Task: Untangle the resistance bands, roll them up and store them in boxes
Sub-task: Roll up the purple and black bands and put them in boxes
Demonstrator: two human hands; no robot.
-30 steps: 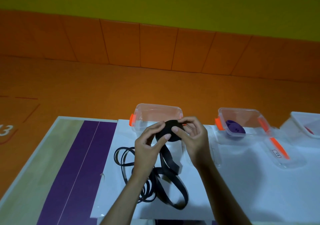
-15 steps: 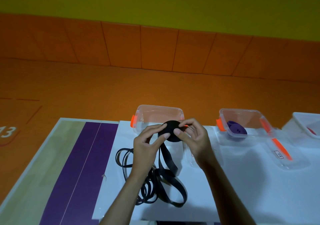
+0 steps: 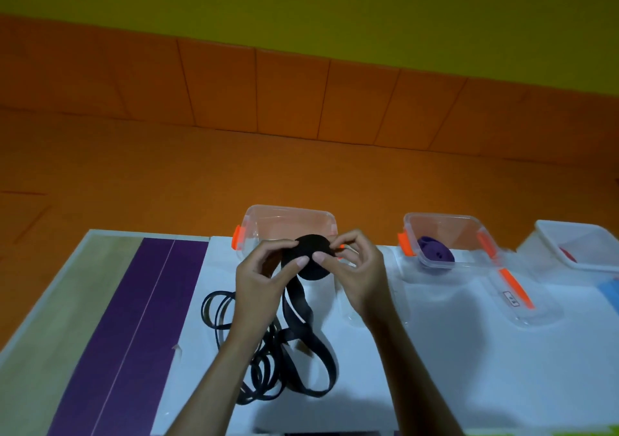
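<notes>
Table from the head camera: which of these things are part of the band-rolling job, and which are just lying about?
Part of the job:
black roll, gripped by left hand and right hand
loose black bands on the table
empty clear box
box holding the purple roll

Just lying about:
purple strip
clear lid
white tub at right

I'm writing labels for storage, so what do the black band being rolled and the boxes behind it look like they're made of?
Black band: seems matte rubber or latex; it coils tightly, its loose tail draping limp, no shine. Empty box and box holding a purple roll: clear glossy hard plastic, floor colour showing through, with orange clips.
</notes>
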